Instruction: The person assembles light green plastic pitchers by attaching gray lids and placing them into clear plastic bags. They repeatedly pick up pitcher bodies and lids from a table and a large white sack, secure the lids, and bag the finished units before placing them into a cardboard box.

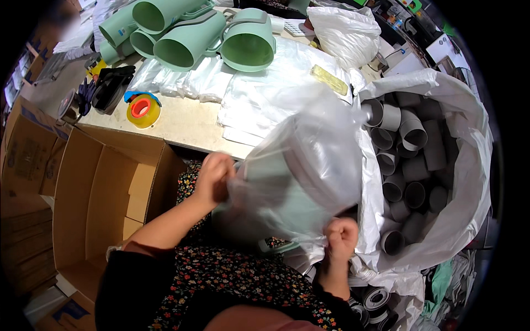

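A clear plastic bag (331, 132) hangs between my two hands over my lap, blurred by motion. Inside it shows a pale green jug (270, 165), tilted, with a greyish band near one end. My left hand (215, 174) is closed on the bag's left side. Lower down at the right, my right hand (340, 237) is a fist gripping the bag's gathered plastic. Part of a green handle shows below the bag. Several more green jugs (248, 47) lie on their sides at the back of the table.
An open cardboard box (77, 220) stands at my left. On the table (182, 124) are a yellow tape roll (143, 112) and flat clear bags (243, 105). At my right, a white sack (469, 182) holds many grey tubes (413, 132). A stuffed white bag (345, 36) sits behind.
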The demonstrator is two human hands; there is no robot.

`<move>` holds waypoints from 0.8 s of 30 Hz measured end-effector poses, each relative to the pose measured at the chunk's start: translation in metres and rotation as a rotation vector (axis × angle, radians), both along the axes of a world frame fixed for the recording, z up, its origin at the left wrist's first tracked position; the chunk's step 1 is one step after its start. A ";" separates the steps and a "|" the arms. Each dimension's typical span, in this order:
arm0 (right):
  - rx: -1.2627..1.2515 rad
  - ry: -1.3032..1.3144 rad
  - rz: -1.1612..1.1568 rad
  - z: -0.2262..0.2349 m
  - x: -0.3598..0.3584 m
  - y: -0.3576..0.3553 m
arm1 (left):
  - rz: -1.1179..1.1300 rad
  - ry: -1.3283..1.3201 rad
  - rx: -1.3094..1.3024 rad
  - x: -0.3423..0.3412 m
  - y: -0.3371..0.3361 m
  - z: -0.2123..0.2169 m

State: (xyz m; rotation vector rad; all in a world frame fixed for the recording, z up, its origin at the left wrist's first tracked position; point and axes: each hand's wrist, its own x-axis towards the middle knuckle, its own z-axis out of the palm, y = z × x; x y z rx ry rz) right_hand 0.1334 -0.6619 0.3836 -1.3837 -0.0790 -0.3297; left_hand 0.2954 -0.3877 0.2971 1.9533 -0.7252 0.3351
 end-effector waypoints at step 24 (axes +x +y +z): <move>-0.449 0.407 0.422 -0.024 0.105 0.155 | 0.521 0.499 -0.392 -0.104 0.300 0.110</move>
